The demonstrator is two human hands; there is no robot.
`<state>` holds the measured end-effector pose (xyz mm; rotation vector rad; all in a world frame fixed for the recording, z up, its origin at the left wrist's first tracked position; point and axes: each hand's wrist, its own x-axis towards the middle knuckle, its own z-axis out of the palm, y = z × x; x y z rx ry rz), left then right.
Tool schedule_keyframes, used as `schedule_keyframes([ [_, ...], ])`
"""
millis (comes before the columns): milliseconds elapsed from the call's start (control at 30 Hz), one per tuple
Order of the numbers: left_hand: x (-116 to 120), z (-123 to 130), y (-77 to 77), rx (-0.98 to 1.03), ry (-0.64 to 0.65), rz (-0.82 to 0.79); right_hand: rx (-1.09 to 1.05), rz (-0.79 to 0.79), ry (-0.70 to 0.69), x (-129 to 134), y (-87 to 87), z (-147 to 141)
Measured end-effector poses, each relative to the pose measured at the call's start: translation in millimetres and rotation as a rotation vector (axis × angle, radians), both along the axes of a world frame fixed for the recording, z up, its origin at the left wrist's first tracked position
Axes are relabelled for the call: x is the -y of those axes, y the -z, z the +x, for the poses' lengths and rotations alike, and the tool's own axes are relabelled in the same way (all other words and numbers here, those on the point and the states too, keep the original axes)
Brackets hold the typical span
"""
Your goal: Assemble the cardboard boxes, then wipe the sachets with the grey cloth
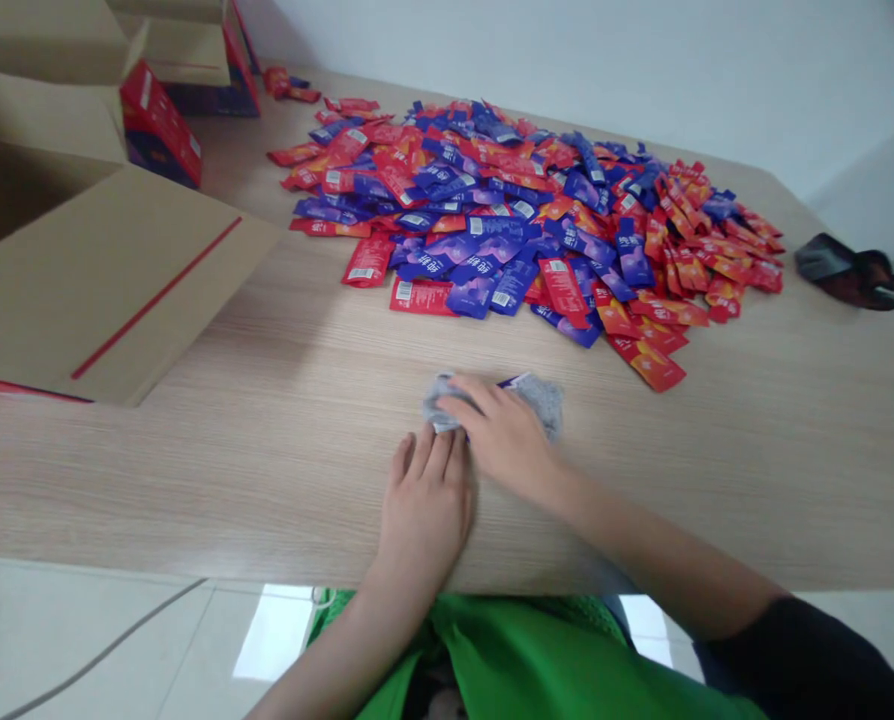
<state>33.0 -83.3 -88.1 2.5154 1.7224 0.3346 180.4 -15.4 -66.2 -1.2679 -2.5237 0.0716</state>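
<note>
My right hand grips a crumpled grey cloth and presses it on the table; the hand is slightly smeared by motion. From under it shows a small dark purple and white corner, perhaps of a packet mostly hidden by hand and cloth. My left hand lies palm down with its fingers stretched forward. Its fingertips touch the near edge of what lies beneath the cloth. Beyond both hands spreads a large heap of red-orange and purple-blue sachets.
At the left stands an open cardboard box, one flap reaching over the wooden table. Behind it is another open box. A dark object, possibly a tape dispenser, sits at the right. Below the table's front edge, a cable crosses the floor.
</note>
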Motion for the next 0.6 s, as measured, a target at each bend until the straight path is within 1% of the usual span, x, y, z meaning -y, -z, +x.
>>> schedule_keyframes([
  [33,0.2,0.5,-0.4,0.001,-0.007,-0.007,0.054,-0.019,-0.035,1.8,3.9,-0.6],
  [67,0.3,1.2,-0.9,0.006,-0.012,-0.012,0.089,-0.027,-0.035,2.8,8.3,3.0],
  [167,0.6,3.1,-1.9,0.023,-0.008,-0.017,0.091,-0.002,0.077,1.3,18.1,33.0],
  [267,0.8,4.6,-2.2,0.031,-0.013,-0.03,0.013,0.016,0.185,-4.3,18.4,68.6],
  [333,0.8,5.3,-2.3,0.039,-0.02,-0.039,-0.046,0.018,0.25,-6.3,14.0,79.6],
  [400,0.9,5.6,-2.4,0.047,-0.02,-0.044,-0.11,0.049,0.293,-3.7,8.2,74.2],
  [433,1.0,5.6,-2.4,0.049,-0.019,-0.047,-0.126,0.059,0.282,-0.3,5.8,65.8],
  [500,1.1,5.3,-2.4,0.046,-0.018,-0.054,-0.094,0.042,0.179,9.0,3.8,43.4],
  [567,1.1,4.8,-2.3,0.037,-0.017,-0.057,0.008,-0.01,0.044,18.0,6.6,23.7],
  [600,1.0,4.6,-2.4,0.033,-0.015,-0.055,0.058,-0.031,0.003,21.1,9.5,18.6],
])
